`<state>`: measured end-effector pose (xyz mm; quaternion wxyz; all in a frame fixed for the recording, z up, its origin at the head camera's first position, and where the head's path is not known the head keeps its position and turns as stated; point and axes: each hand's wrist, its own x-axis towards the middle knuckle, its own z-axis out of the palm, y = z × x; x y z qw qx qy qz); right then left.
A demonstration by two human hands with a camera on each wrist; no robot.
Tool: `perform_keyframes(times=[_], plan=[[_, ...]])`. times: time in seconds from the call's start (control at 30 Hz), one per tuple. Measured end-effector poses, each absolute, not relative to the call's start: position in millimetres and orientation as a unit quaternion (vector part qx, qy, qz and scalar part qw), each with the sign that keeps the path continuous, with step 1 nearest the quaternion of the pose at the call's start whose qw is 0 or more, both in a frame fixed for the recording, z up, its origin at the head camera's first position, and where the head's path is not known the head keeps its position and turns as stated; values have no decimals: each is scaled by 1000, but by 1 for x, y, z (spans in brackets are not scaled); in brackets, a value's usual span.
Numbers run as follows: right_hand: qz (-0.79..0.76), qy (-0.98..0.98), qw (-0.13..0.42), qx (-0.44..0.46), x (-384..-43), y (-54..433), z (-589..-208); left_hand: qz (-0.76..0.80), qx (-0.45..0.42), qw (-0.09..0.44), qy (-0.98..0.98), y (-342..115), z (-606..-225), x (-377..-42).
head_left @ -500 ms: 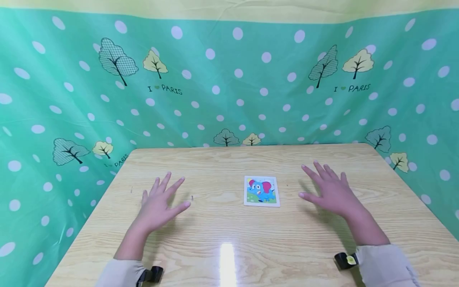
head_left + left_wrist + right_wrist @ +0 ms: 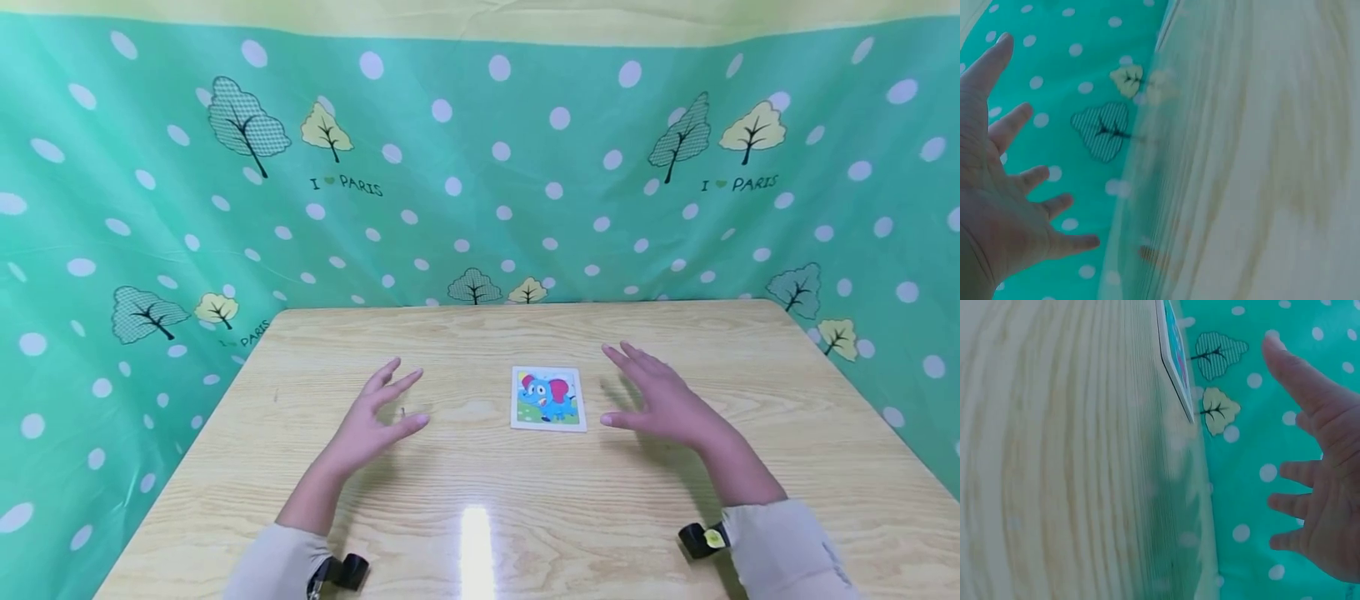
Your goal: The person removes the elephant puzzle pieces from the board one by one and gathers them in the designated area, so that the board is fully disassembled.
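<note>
A small square picture puzzle with a white border and a blue elephant lies flat on the wooden table. To its left my left hand hovers over the table, fingers spread and thumb apart, holding nothing. My right hand is nearer, just right of the puzzle, its thumb tip close to the white border. No finger touches the puzzle. In the right wrist view the puzzle's edge shows beyond the table surface, and the right palm is bare. The left wrist view shows the left hand equally bare.
A green dotted cloth with printed trees hangs behind the table and along both sides. A small dark mark shows on the table by the left thumb. Bright light reflects near the front. Black wrist cameras sit at the cuffs.
Both hands have moved inward toward the puzzle, the left hand to the right and the right hand to the left. Their fingers are less widely spread. The puzzle has stayed put.
</note>
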<state>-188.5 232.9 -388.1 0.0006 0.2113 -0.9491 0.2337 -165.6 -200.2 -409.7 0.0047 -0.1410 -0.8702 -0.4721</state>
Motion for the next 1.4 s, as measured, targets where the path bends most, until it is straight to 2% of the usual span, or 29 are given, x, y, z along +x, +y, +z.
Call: perform_keyframes(times=[0.2, 0.8, 1.03, 1.4], plan=[[253, -940, -22, 226, -193, 220, -390, -513, -144, -31, -845, -183, -412, -172], [296, -927, -62, 221, -214, 193, -394, -541, -131, -71, -827, -134, -417, -184], [314, -918, -85, 226, -223, 187, -401, -540, -123, -104, -826, -115, -424, -193], [264, -929, -95, 240, -232, 178, -414, -548, -120, -114, -820, -92, -434, -211]])
